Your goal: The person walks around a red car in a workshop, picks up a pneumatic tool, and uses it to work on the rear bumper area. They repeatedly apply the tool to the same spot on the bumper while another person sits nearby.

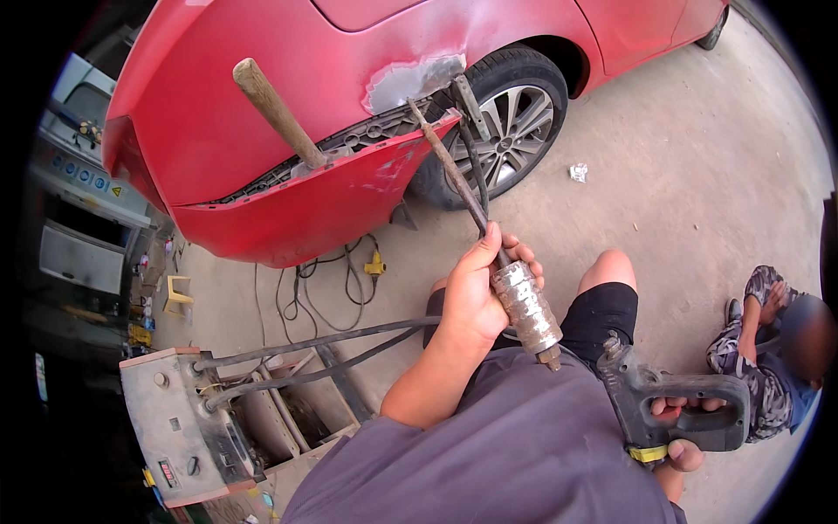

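My left hand (476,284) is closed round the rod of a slide hammer, just above its worn silvery weight (528,306). The rod slants up and away, its far tip close to a patch of bare metal (410,83) on the red car's rear fender; whether it touches, I cannot tell. At the lower right, my right hand (685,452) grips the D-shaped handle of a black welding gun (642,397), fingers through the opening. A wooden handle (279,113) stands wedged between the body and the loosened rear bumper (323,205).
A metal clamp (470,106) with a black cable sits at the wheel arch by the tyre. A dusty welder box (179,428) at lower left sends out thick cables. Loose cords and a yellow plug (375,265) lie on the floor. Another person (768,358) sits at right.
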Tool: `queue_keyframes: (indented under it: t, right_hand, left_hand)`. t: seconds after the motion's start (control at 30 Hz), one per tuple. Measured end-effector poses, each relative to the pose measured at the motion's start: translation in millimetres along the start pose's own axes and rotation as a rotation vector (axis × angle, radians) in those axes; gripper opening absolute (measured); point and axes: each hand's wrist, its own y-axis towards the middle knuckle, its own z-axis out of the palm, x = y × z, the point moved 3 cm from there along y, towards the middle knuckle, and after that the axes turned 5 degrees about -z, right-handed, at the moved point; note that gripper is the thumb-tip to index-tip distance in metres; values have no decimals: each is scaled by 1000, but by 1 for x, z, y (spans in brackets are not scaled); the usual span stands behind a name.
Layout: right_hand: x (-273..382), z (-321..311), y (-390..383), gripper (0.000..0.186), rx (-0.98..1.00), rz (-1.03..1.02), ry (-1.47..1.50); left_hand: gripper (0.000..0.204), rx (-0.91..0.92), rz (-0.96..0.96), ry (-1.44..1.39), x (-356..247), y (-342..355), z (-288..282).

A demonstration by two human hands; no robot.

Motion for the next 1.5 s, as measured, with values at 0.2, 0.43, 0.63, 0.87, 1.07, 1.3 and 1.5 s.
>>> queue_keyframes:
  t: [0.2, 0.43, 0.63, 0.87, 1.07, 1.3, 1.5]
  right_hand:
    - [2, 11, 9, 79, 21, -17, -70]
    - [8, 16, 8, 81, -6, 8, -115]
    - [6, 23, 10, 80, 51, 18, -73]
    - [7, 20, 6, 76, 48, 39, -73]
    - [7, 20, 5, 74, 46, 53, -71]
    - [7, 19, 8, 73, 43, 65, -71]
    - [5, 20, 10, 71, 38, 78, -73]
  left_hand:
    - [45, 202, 111, 18, 8, 1, 9]
    - [45, 508, 93, -81, 8, 8, -11]
    - [47, 422, 131, -48, 11, 11, -10]
    - [47, 391, 93, -23, 9, 11, -11]
    - [47, 347, 89, -23, 10, 15, -14]
    - [49, 304, 114, 1, 7, 20, -14]
    - [49, 355, 126, 42, 1, 20, -2]
